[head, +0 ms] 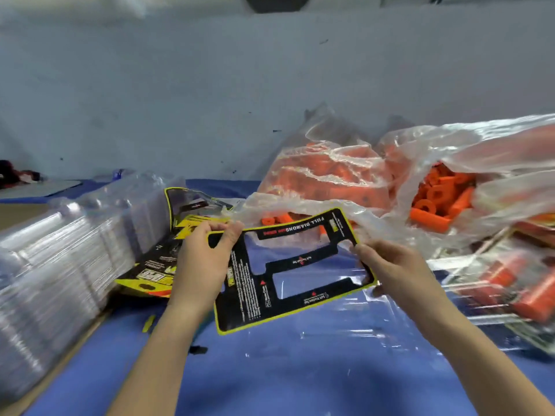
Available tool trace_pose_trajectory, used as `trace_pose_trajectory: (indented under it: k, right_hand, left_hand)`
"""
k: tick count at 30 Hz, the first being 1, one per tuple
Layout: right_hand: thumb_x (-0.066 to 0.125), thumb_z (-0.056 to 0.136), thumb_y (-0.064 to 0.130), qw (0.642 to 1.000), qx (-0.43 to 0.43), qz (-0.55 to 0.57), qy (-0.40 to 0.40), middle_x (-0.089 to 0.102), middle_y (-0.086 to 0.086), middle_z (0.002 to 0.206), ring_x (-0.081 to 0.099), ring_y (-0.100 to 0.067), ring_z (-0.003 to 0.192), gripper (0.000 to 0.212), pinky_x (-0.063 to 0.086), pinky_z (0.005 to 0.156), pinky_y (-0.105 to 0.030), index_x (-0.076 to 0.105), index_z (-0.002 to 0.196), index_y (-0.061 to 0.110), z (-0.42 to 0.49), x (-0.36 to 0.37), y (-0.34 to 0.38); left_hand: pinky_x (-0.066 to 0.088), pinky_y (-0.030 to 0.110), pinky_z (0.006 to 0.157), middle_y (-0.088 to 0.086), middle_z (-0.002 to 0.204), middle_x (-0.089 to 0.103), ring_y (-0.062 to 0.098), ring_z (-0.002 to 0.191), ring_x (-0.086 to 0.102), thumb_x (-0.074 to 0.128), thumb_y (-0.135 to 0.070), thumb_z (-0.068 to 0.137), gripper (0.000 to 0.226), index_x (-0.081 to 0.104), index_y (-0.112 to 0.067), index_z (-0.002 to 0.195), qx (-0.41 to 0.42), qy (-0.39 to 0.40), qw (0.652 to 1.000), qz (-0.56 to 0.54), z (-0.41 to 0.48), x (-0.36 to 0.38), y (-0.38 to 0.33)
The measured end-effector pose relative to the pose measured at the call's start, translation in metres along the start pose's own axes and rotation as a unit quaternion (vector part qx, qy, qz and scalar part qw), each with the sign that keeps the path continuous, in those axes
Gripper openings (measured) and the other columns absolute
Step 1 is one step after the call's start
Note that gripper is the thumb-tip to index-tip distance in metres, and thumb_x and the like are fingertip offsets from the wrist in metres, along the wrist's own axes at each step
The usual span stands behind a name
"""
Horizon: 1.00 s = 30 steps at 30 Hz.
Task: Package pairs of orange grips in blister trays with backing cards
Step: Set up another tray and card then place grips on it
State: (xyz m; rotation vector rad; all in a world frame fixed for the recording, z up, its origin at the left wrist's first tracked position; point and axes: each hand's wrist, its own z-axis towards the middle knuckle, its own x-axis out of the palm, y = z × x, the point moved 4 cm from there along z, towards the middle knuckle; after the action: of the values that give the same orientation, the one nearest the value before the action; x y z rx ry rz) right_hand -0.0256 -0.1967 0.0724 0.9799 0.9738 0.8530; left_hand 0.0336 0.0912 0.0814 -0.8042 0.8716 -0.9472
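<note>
Backing card, pinched at its left end by the left hand and at its right end by the right hand, held long axis left–right above the clear blister tray lying directly beneath on the blue table.

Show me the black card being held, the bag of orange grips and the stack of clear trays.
backing card (240,298): head view, its left printed strip.
bag of orange grips (432,205): head view, grips at its opening.
stack of clear trays (54,259): head view, its side.
</note>
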Motion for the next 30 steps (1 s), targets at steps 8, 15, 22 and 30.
trace_pose_trajectory:
  k: [8,15,22,30]
  right_hand:
    - [0.058,0.093,0.037,0.984,-0.002,-0.176,-0.003,0.069,0.007,0.075,0.062,-0.013,0.064,0.017,0.040,0.051,-0.023,0.072,0.087,0.030,0.000,-0.056,-0.017]
    - [0.055,0.096,0.012,0.983,-0.076,-0.157,-0.056,0.061,0.017,0.078,0.053,0.000,0.062,0.025,0.035,0.048,-0.009,0.070,0.106,0.030,0.003,-0.063,-0.027]
    - [0.065,0.092,0.018,0.972,-0.112,-0.198,-0.064,0.055,0.017,0.072,0.053,0.000,0.066,0.018,0.036,0.057,-0.012,0.071,0.103,0.031,0.009,-0.060,-0.030]
    - [0.059,0.096,0.021,0.925,-0.140,-0.348,-0.059,0.064,-0.001,0.097,0.057,-0.028,0.092,0.018,0.046,0.081,-0.043,0.073,0.106,0.022,0.003,-0.047,-0.041]
  left_hand:
    - [0.034,0.014,0.057,-0.018,0.077,0.062,-0.006,0.073,0.055,0.063,-0.049,0.090,0.022,0.061,-0.028,0.083,0.044,0.030,0.983,0.173,-0.008,0.029,0.006]
    - [0.036,0.022,0.056,-0.011,0.075,0.066,0.001,0.070,0.058,0.068,-0.045,0.088,0.021,0.062,-0.027,0.078,-0.001,0.097,0.977,0.192,-0.009,0.045,0.018]
    - [0.035,0.025,0.055,-0.008,0.072,0.067,0.002,0.066,0.060,0.066,-0.048,0.088,0.024,0.062,-0.026,0.080,-0.008,0.118,0.977,0.179,-0.014,0.060,0.013]
    - [0.029,0.019,0.049,-0.011,0.071,0.065,0.001,0.067,0.058,0.065,-0.052,0.087,0.026,0.060,-0.029,0.078,-0.015,0.133,0.969,0.209,-0.018,0.073,0.014]
